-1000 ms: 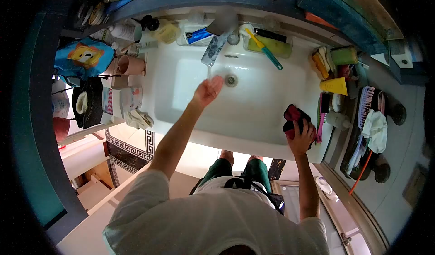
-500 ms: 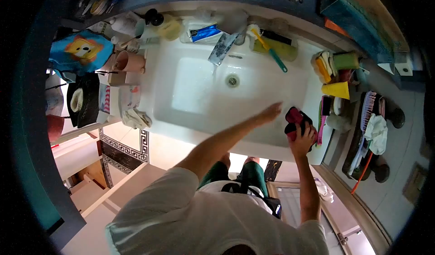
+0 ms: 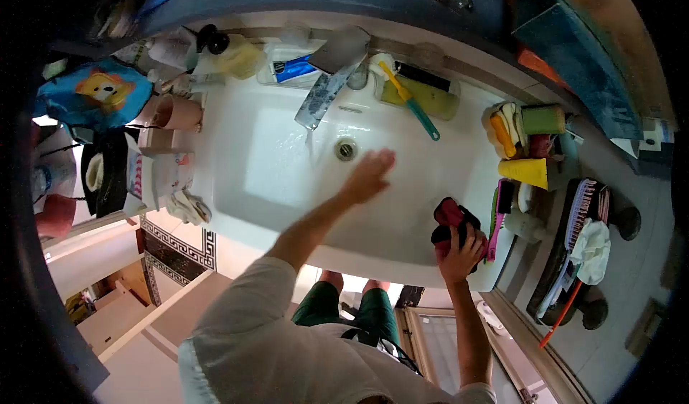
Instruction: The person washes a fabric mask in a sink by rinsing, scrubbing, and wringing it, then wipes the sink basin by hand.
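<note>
My right hand (image 3: 461, 252) is closed on a dark red and black soft item (image 3: 448, 214) at the front right of the white sink (image 3: 276, 210); I cannot tell whether it is a cloth or a small shoe. My left hand (image 3: 369, 177), a little blurred, hovers over the basin near the drain (image 3: 346, 149) with fingers stretched out and nothing in it. The tap (image 3: 323, 97), a flat grey spout, stands at the back left of the drain, with water falling below it.
A green-and-yellow-handled brush (image 3: 413, 102) lies at the back rim. On the right ledge are a pink brush (image 3: 497, 224), a yellow tube (image 3: 524, 173) and a hairbrush (image 3: 581, 210). Pink cups (image 3: 179, 112) and a blue bag (image 3: 97, 92) crowd the left side.
My left hand has moved left, away from the dark red and black item, toward the drain. My right hand keeps its hold near the right rim. The whole view has shifted slightly.
</note>
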Demonstrator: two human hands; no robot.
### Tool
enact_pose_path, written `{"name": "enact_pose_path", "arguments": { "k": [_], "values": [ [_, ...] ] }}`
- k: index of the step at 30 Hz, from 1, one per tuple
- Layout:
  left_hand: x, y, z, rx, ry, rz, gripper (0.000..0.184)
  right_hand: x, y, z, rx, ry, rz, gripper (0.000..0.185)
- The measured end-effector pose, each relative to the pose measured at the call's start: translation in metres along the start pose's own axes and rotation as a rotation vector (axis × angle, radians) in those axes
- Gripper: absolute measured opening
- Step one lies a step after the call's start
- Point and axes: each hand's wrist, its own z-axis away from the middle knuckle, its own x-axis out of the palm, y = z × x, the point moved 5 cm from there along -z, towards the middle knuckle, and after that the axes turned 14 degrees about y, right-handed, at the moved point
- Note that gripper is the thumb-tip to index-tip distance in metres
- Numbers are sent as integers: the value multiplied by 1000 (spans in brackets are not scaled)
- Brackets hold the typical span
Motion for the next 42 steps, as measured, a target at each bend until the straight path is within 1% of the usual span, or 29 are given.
{"name": "enact_pose_path", "arguments": {
  "k": [1,2,5,6,8,10,11,15,18,21,22,23,24,27,28,30,33,36,39,42],
  "values": [
    [-18,-19,6,101,56,-158,66,0,1,-1,8,-4,-1,61],
    [-30,-41,10,138,18,-276,61,0,1,-1,10,28,-21,62],
    [-87,-53,26,191,146,-321,43,6,5,6,-24,4,28,65],
    [-91,-79,38,-235,238,49,37,6,6,8,-21,-3,16,64],
    [-61,-130,78,-1074,393,808,28,6,7,8,-14,-13,-3,64],
    [-57,-128,88,-1256,546,1538,26,1,2,3,-15,22,6,63],
    [-56,-126,90,-1310,623,1916,27,-2,0,1,-18,42,10,64],
    [-55,-114,67,-1234,529,2569,29,1,3,3,-2,-11,-15,65],
    [-98,-94,38,-1587,990,2209,28,0,2,2,3,-8,-8,66],
    [-109,-147,20,-1463,844,2158,26,-2,2,6,5,8,0,67],
    [-130,-153,19,-1459,825,2053,25,-2,2,4,9,6,-13,68],
    [-144,-151,20,-1467,739,1913,25,-3,2,4,13,5,-26,68],
    [-169,-135,18,-1471,654,1773,26,-3,3,6,-2,22,-30,69],
    [-264,-45,-6,-1055,807,1051,33,2,5,10,-36,70,-37,69],
    [-287,-24,-19,-798,803,833,35,3,5,11,-42,77,-30,69],
    [-315,21,-36,-298,747,400,39,0,5,11,-33,53,-24,68],
    [-317,59,-63,29,563,-225,47,-1,4,7,-10,-7,-13,68],
    [-310,62,-71,63,464,-361,48,-3,3,10,-13,11,14,68],
    [-310,70,-65,66,393,-572,50,-4,5,11,-11,29,-34,67],
    [-296,66,-44,100,402,-617,46,-2,6,10,9,-48,-39,67]
  ]
}}
